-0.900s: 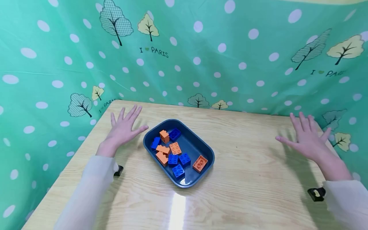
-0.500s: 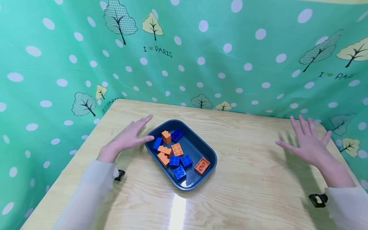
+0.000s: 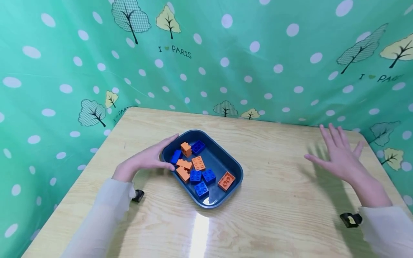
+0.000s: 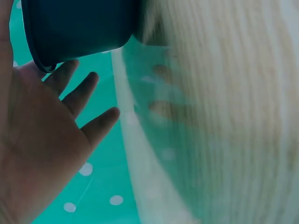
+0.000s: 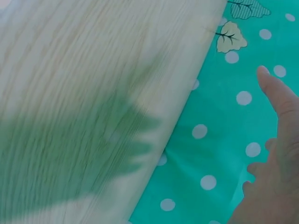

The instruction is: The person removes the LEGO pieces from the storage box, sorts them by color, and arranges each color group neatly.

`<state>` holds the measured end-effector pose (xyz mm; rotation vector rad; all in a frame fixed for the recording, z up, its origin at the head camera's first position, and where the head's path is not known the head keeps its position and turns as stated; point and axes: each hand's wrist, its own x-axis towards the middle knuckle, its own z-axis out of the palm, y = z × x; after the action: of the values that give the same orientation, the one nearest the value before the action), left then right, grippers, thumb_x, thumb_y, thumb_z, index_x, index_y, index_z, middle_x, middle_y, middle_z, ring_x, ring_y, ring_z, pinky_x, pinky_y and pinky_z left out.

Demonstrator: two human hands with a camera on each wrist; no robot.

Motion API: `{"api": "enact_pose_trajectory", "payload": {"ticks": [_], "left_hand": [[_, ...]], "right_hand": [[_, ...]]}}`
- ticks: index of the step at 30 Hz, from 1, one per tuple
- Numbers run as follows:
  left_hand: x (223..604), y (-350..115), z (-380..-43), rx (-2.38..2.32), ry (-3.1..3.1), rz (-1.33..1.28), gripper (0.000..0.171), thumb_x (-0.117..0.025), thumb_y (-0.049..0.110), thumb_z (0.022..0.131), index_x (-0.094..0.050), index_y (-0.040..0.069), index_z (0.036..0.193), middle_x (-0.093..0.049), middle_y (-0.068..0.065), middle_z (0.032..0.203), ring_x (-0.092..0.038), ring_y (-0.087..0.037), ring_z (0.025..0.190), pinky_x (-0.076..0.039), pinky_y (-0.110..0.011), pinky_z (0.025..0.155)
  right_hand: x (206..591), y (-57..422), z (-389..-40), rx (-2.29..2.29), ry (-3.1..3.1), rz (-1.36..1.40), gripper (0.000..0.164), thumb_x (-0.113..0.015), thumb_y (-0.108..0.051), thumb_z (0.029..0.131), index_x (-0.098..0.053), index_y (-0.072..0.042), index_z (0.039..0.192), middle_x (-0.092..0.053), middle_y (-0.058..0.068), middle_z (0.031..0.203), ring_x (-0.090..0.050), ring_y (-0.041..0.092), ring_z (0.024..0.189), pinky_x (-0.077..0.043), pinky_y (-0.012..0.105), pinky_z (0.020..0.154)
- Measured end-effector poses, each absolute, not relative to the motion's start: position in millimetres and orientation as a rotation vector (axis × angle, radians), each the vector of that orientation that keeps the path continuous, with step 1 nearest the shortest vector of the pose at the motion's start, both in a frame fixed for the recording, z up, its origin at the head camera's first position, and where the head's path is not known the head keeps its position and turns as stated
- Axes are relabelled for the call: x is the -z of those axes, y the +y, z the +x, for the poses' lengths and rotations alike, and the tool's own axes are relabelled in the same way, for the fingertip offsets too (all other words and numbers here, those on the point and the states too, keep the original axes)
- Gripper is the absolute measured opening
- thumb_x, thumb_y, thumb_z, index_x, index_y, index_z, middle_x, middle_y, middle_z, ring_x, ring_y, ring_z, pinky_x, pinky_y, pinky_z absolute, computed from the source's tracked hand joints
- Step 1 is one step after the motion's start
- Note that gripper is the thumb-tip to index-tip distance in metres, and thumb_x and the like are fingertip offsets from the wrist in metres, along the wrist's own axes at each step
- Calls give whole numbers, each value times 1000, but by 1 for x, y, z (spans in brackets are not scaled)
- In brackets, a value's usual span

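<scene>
A dark blue tray (image 3: 222,152) sits at an angle on the table and holds several orange bricks (image 3: 198,163) and blue bricks (image 3: 201,189). At its left end is my left hand (image 3: 145,157), thumb by the near side of the rim and index finger by the far side. The left wrist view shows straight, spread fingers (image 4: 84,95) beneath the tray's side (image 4: 79,28); firm contact is hard to judge. Far from the tray, my right hand (image 3: 342,159) hovers over the table's right side with its fingers spread, holding nothing.
The pale wooden table (image 3: 271,200) ends at a green dotted curtain (image 3: 193,75) at the back and left. Black wrist devices (image 3: 351,219) hang under both sleeves. A light glare lies on the table in front of the tray.
My left hand has come down and rightward from above the table to the tray's left end. My right hand has shifted only slightly and stays spread. The bricks look unmoved.
</scene>
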<state>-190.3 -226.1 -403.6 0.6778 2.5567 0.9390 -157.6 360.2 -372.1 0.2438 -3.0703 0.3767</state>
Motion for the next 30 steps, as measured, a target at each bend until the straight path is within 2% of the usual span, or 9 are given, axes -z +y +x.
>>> {"api": "enact_pose_trajectory", "payload": {"ticks": [4, 9, 12, 15, 20, 24, 27, 30], "left_hand": [[402, -226, -194, -940, 2520, 670, 118, -84, 48, 76, -6, 27, 162, -10, -13, 169, -16, -43, 153, -22, -65, 121], [392, -218, -205, -865, 2624, 712, 116, -84, 51, 75, -11, 28, 162, -19, -14, 167, -22, -42, 152, -24, -64, 121], [391, -219, -201, -795, 2648, 671, 117, -83, 54, 74, -11, 27, 162, -21, -14, 166, -24, -42, 151, -26, -63, 120], [395, -221, -194, -741, 2666, 626, 116, -82, 57, 74, -13, 26, 162, -22, -15, 166, -25, -42, 151, -28, -63, 119], [396, -218, -194, -717, 2725, 578, 114, -80, 61, 74, -13, 31, 161, -23, -10, 166, -28, -38, 151, -30, -61, 119], [391, -213, -197, -675, 2755, 569, 115, -80, 61, 74, -14, 27, 162, -25, -11, 166, -29, -37, 150, -31, -59, 120], [389, -211, -197, -620, 2787, 585, 117, -79, 63, 72, -16, 22, 162, -28, -14, 164, -31, -38, 149, -32, -58, 120], [388, -209, -195, -567, 2824, 575, 121, -77, 69, 70, -17, 18, 161, -29, -16, 163, -32, -39, 149, -32, -57, 120]], "right_hand": [[365, 354, -163, -377, -3062, 277, 107, -61, -57, 92, 11, -17, 160, 19, 14, 166, 25, 39, 151, 28, 80, 98], [351, 343, -173, -369, -2987, 322, 106, -63, -54, 92, 7, -15, 161, 12, 14, 167, 19, 39, 153, 27, 80, 101], [354, 329, -170, -414, -2973, 364, 107, -66, -53, 90, 4, -15, 161, 7, 16, 168, 14, 40, 154, 23, 81, 101], [361, 311, -167, -497, -2952, 427, 107, -70, -48, 89, 0, -15, 162, 1, 19, 168, 6, 42, 155, 22, 80, 104], [360, 279, -172, -600, -2876, 547, 103, -76, -38, 87, -9, -15, 162, -9, 21, 167, -11, 47, 152, 17, 75, 113], [357, 248, -172, -750, -2864, 616, 99, -77, -32, 87, -13, -14, 161, -15, 22, 166, -19, 50, 149, -5, 74, 119], [358, 222, -167, -970, -2872, 666, 92, -75, -26, 89, -19, -8, 160, -23, 24, 163, -27, 49, 146, -25, 68, 118], [360, 196, -160, -1206, -2881, 766, 84, -73, -19, 90, -25, -2, 156, -31, 25, 159, -35, 46, 144, -33, 61, 117]]}}
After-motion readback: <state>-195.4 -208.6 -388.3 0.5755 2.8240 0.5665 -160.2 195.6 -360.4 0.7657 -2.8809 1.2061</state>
